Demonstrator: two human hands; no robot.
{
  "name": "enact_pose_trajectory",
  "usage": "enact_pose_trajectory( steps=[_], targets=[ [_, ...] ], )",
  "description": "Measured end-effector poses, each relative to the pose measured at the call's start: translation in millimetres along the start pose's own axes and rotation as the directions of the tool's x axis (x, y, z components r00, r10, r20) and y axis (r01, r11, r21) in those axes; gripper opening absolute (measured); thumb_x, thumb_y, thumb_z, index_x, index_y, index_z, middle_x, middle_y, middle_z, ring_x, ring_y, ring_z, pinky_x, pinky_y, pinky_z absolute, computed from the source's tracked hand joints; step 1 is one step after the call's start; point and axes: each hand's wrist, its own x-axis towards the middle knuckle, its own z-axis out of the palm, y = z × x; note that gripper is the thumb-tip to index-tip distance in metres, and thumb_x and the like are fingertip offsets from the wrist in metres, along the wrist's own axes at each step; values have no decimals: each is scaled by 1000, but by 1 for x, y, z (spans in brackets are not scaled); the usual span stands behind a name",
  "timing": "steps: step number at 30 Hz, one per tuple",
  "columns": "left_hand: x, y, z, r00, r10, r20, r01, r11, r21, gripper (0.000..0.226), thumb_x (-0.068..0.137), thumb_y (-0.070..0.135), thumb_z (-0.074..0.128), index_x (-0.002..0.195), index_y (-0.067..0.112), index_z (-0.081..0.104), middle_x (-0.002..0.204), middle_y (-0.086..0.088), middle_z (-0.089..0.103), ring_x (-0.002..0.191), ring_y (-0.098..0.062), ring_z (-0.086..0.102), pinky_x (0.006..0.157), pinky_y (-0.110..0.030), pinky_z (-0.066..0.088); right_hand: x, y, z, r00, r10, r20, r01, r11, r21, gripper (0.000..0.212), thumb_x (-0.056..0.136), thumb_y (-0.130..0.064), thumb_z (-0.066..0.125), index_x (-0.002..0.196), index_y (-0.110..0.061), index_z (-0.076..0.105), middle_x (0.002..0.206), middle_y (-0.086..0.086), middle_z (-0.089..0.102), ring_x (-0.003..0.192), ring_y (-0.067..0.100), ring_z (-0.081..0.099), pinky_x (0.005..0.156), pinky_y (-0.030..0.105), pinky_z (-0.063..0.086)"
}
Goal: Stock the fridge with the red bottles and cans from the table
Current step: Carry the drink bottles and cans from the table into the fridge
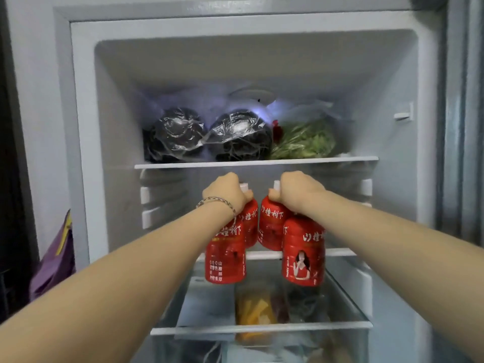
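Observation:
Both my arms reach into the open fridge (86,153). My left hand (225,191) grips two red bottles by their necks: a near one (225,258) and a farther one (250,226). My right hand (298,191) likewise grips two red bottles, a farther one (271,226) and a near one (303,255) whose label shows a figure in red. All hang upright in the air in front of the middle glass shelf (340,252), roughly at its front edge. White caps poke out beside my fingers.
The top shelf (256,162) carries two dark plastic-wrapped round bundles (178,134) (241,137) and bagged green leaves (303,138). Under the lower glass shelf (262,330) lie yellow and dark packets (255,310). A purple bag (56,260) hangs left of the fridge.

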Motion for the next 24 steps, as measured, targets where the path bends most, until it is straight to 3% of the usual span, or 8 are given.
enact_pose_trajectory(
  steps=[3, 9, 14, 17, 19, 21, 24],
  targets=[
    [13, 0, 15, 1000, -27, 11, 28, 995, -93, 32, 88, 34, 55, 110, 12, 54, 118, -9, 60, 107, -29, 57, 80, -31, 43, 16, 4, 9, 1000, -6, -3, 6, 1000, 27, 41, 92, -37, 52, 115, -3, 56, 123, 17, 58, 112, 33, 56, 84, 33, 43],
    [33, 3, 20, 993, -54, 109, 64, 993, -97, 46, 83, 39, 62, 116, 8, 51, 115, -13, 60, 102, -29, 59, 82, -33, 46, 30, 9, 18, 999, -36, 13, 36, 999, 16, 60, 84, -54, 59, 119, -7, 50, 122, 14, 58, 111, 31, 57, 82, 31, 43],
    [7, -8, 24, 997, -67, -25, 61, 978, -198, 78, 74, 55, 69, 126, 6, 37, 115, -13, 59, 104, -32, 59, 81, -37, 48, 4, 17, 31, 990, -4, -140, 18, 995, 102, 69, 82, -54, 62, 124, -5, 37, 117, 17, 60, 106, 35, 59, 73, 36, 44],
    [-14, -12, 24, 991, -25, -129, -6, 972, -237, 45, 79, 45, 67, 104, 12, 48, 102, -7, 60, 96, -30, 60, 78, -36, 49, -21, 14, 30, 975, -79, -207, 89, 995, 36, 72, 86, -46, 60, 135, -7, 24, 115, 17, 61, 103, 38, 60, 72, 38, 44],
    [-22, -10, 15, 971, 57, -234, -107, 973, -206, 23, 83, 33, 63, 86, 15, 49, 93, -5, 62, 89, -28, 59, 74, -35, 47, -28, 11, 18, 948, -157, -277, 155, 987, -31, 64, 89, -42, 58, 135, -10, 26, 112, 16, 62, 103, 39, 59, 74, 38, 43],
    [-23, -6, 2, 921, 145, -361, -225, 956, -190, 16, 85, 27, 59, 80, 16, 48, 87, -3, 62, 84, -27, 58, 74, -35, 47, -27, 11, 2, 906, -198, -374, 208, 978, -14, 44, 91, -37, 56, 120, -10, 37, 103, 16, 61, 99, 39, 59, 72, 37, 41],
    [-20, -4, -10, 855, 164, -491, -311, 921, -234, 16, 87, 24, 57, 77, 17, 47, 78, 0, 58, 81, -27, 56, 73, -36, 46, -21, 12, -12, 838, -194, -511, 273, 958, 84, 28, 93, -32, 54, 97, -12, 34, 79, 9, 52, 80, 35, 56, 63, 34, 35]
  ],
)
